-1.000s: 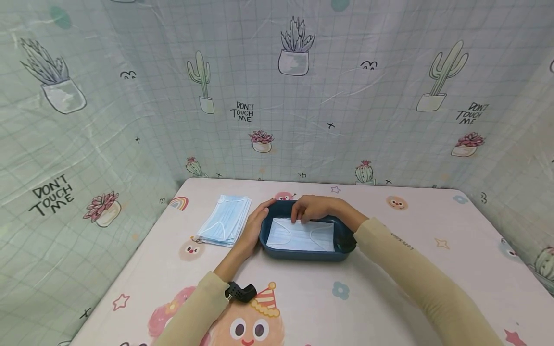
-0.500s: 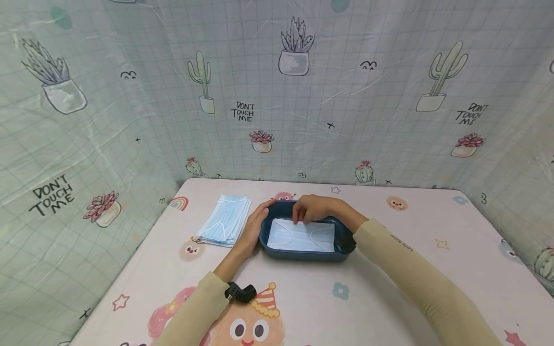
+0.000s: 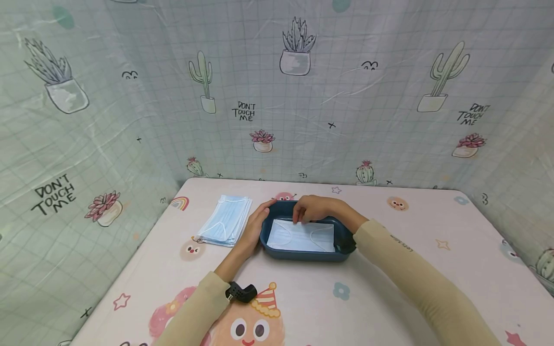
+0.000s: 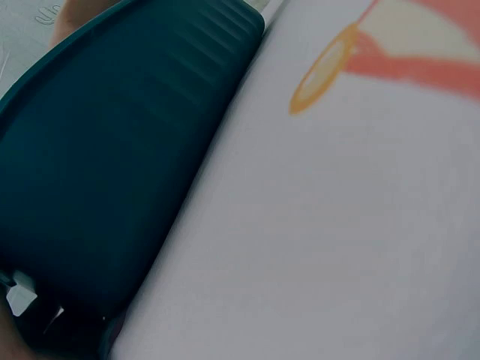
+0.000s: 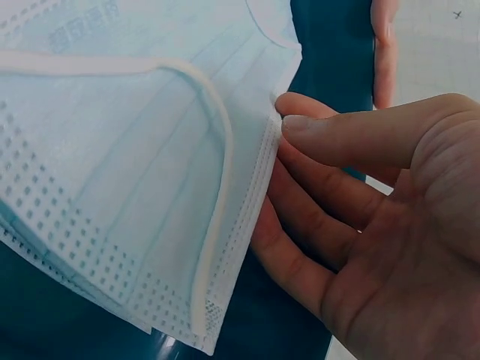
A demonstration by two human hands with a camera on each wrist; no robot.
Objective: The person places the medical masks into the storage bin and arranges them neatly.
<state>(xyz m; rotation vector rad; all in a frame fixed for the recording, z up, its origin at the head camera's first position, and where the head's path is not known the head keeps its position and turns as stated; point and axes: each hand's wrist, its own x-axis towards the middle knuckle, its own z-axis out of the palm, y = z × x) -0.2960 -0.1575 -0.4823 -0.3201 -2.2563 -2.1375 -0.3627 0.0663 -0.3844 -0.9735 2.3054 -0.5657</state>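
A dark blue rectangular container point(image 3: 305, 256) stands on the table with pale blue disposable face masks point(image 3: 300, 235) inside. My left hand point(image 3: 255, 221) lies along its left end, fingers straight against the rim. The container's outer wall point(image 4: 120, 150) fills the upper left of the left wrist view. My right hand point(image 3: 313, 208) reaches in over the far rim and pinches the masks at their far edge. In the right wrist view, the thumb and forefinger meet at the edge of the top mask point(image 5: 165, 135), while other fingers pass partly behind it. White ear loops show on top.
Left of the container lies a second stack of blue masks point(image 3: 225, 220), slightly fanned, close to my left hand. A pink patterned cloth point(image 3: 381, 293) covers the table. Behind it hangs a pale sheet point(image 3: 337, 96) printed with cacti. A black device point(image 3: 241, 292) sits on my left wrist.
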